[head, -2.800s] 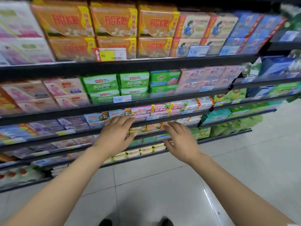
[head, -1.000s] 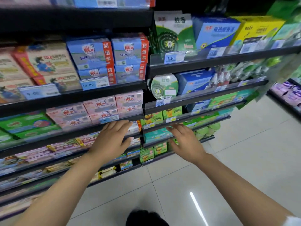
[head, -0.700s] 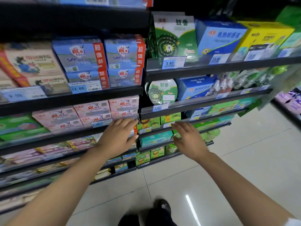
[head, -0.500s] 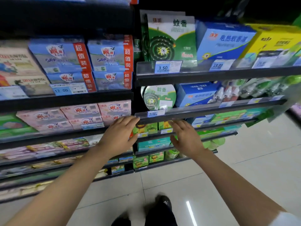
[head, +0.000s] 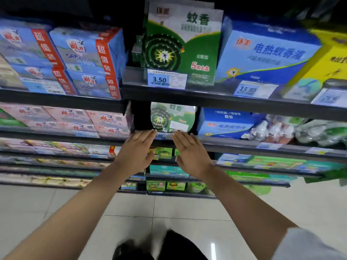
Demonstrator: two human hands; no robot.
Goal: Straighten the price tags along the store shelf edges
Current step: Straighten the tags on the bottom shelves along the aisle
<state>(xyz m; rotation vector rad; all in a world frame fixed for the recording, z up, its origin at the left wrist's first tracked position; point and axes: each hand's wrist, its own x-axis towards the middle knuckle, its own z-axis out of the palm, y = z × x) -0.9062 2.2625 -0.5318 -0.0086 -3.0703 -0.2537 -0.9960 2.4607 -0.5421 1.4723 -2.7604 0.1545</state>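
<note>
A small blue-and-white price tag (head: 163, 136) sits on the dark shelf edge (head: 231, 145) below a round green mosquito-coil pack (head: 173, 117). My left hand (head: 136, 152) is flat with fingers extended, its fingertips at the tag's left end. My right hand (head: 189, 152) is flat too, fingertips at the tag's right end. Neither hand holds anything. On the shelf above, a tag reading 3.50 (head: 167, 79) and a tag reading 15.80 (head: 252, 89) sit behind a clear strip.
Blue soap packs (head: 82, 61) and pink soap bars (head: 105, 119) fill the left bay. A green coil box (head: 182, 40), a blue box (head: 266, 51) and a yellow box (head: 326, 64) stand on the upper right shelf. Lower shelves hold small boxes. Tiled floor (head: 169, 212) below.
I have moved right along the aisle from the soap bay to the mosquito-coil bay. Both hands have risen and come together at the price tag under the round coil pack.
</note>
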